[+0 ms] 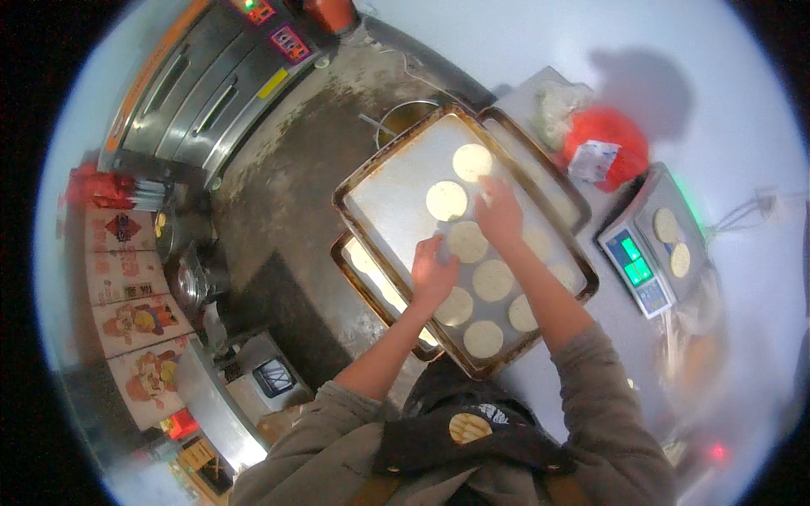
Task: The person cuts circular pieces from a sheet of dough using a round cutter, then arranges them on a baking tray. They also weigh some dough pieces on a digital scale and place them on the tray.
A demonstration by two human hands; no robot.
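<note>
In front of me lies a metal baking tray (384, 194) with a browned rim. Several flat, pale dough rounds (483, 339) rest on it, mostly on its near and right parts. My right hand (499, 215) reaches over the tray, fingers curled in, beside two dough rounds (447, 201) at the far end. Closer to the tray's left edge, my left hand (434, 271) is closed, next to a dough round (468, 243) in the middle. Whatever either hand may pinch is hidden by the fingers.
Under the left edge sits another tray (363, 257) with pale rounds; a third tray (561, 190) lies to the right. A digital scale (637, 244) on the right bears two dough rounds (666, 226). Beyond are a red bag (620, 139), a pot (409, 118) and a steel oven (186, 105).
</note>
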